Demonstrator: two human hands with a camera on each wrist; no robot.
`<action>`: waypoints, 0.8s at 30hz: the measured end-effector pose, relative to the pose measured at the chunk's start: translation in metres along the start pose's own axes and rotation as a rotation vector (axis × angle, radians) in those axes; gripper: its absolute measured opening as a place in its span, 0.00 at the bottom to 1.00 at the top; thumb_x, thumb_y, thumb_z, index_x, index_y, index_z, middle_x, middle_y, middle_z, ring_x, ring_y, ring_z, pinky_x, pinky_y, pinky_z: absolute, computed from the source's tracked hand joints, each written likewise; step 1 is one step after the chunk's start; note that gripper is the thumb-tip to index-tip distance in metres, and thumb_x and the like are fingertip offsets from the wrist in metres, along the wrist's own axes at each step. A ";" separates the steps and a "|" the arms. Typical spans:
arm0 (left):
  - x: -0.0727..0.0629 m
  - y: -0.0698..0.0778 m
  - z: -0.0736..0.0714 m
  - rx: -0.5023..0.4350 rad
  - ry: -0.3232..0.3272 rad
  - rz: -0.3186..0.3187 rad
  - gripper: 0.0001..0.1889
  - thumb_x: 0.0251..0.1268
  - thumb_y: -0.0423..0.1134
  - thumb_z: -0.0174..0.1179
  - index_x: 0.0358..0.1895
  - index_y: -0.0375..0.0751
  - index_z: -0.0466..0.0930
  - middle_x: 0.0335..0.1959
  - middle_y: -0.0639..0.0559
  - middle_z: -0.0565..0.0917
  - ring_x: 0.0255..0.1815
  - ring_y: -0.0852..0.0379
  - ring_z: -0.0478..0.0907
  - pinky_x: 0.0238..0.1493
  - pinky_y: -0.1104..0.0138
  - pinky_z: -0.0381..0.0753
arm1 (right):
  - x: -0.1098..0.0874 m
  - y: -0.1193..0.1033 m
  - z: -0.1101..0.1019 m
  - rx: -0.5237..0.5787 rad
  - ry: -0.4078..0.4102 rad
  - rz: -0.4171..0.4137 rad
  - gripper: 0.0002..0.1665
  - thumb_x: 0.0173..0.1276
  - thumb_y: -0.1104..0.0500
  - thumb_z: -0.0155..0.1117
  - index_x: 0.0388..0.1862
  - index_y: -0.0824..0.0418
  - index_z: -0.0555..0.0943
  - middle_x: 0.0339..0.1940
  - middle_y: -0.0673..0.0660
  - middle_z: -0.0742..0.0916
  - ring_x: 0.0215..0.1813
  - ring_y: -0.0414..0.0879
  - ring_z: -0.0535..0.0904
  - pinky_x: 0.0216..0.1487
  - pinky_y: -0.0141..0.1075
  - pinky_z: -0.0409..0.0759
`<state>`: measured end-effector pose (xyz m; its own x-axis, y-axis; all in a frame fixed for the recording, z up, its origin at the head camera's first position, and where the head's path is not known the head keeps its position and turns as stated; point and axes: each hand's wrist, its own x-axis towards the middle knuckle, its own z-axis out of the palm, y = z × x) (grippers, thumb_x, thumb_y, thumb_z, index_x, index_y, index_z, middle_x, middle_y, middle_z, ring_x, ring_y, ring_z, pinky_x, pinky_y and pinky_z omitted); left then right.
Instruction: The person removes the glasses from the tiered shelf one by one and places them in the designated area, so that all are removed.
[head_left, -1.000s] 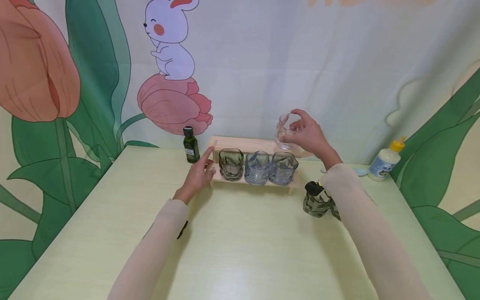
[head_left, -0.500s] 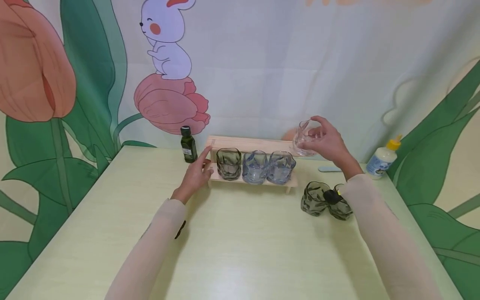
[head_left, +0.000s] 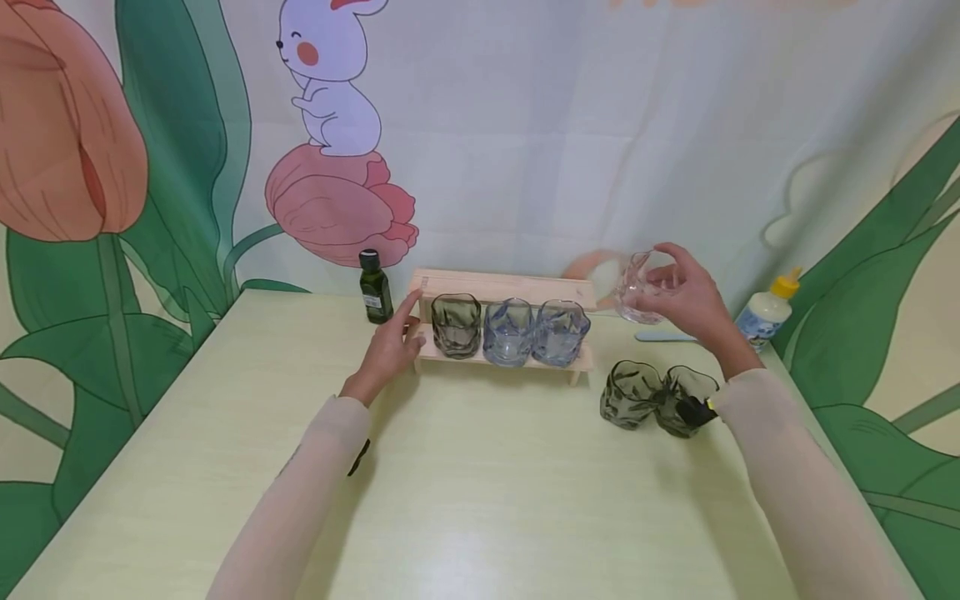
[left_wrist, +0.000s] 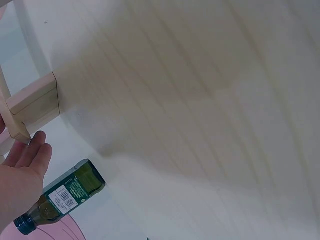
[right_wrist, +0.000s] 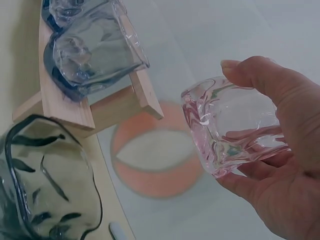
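My right hand (head_left: 696, 302) holds a clear, pink-tinted drinking glass (right_wrist: 212, 130) between thumb and fingers. It is raised to the right of a two-tier wooden rack (head_left: 502, 287). My left hand (head_left: 386, 350) rests against the rack's left end, its fingers fairly straight along the wood; in the left wrist view the fingertips (left_wrist: 37, 137) meet the wooden end piece. On the lower tier stand a smoky grey glass (head_left: 456, 327) and two bluish glasses, one in the middle (head_left: 509, 333) and one at right (head_left: 559, 333). The upper tier shows bare wood.
Two smoky glasses, a left one (head_left: 632, 396) and a right one (head_left: 681, 392), stand on the table under my right forearm. A green bottle (head_left: 375, 287) is left of the rack. A yellow-capped white bottle (head_left: 763, 317) stands far right, near a flat pale-blue item (head_left: 663, 337).
My right hand has carried the pink-tinted glass rightward and slightly down, from over the rack's upper tier to beyond its right end. My left hand stays at the rack.
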<state>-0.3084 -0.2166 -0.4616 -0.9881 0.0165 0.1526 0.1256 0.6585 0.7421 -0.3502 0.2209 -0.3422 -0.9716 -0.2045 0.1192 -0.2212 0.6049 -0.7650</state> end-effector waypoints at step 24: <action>0.001 0.001 0.000 0.005 0.000 -0.014 0.43 0.70 0.30 0.58 0.81 0.60 0.47 0.63 0.35 0.78 0.66 0.35 0.75 0.65 0.44 0.74 | -0.049 0.052 -0.032 0.003 0.064 0.036 0.54 0.65 0.48 0.72 0.82 0.51 0.51 0.63 0.68 0.76 0.71 0.67 0.65 0.62 0.62 0.69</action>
<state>-0.3089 -0.2161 -0.4612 -0.9898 0.0070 0.1426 0.1114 0.6624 0.7408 -0.3164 0.2865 -0.3675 -0.9823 -0.1330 0.1316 -0.1858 0.6086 -0.7714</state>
